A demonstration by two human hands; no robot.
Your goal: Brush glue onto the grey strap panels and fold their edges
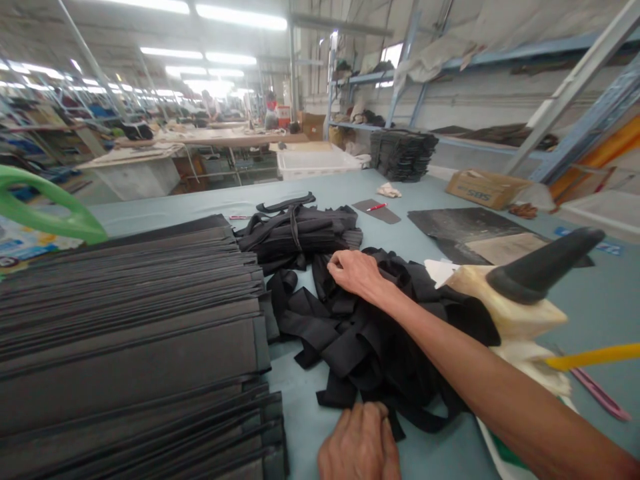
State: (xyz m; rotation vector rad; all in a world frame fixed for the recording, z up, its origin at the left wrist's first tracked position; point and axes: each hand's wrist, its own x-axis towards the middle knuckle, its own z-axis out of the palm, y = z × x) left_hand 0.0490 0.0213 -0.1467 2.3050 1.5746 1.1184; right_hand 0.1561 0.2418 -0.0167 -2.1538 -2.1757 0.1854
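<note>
A loose tangle of black fabric strips lies on the table in front of me. My right hand reaches over its far side, with thumb and fingers pinched on a black strip beside the tied bundle. Close to the front edge of the tangle, my left hand is closed, knuckles up, at the end of a strip; its fingertips are hidden beneath. Behind the right hand rests a tied bundle of black strips. On the left, dark folded fabric panels are laid in overlapping rows.
At right stand a yellowish block with a black cone, a yellow stick and a pink tool. Farther back are a red pen, dark sheets, a cardboard box and a dark stack. A green handle rises at left.
</note>
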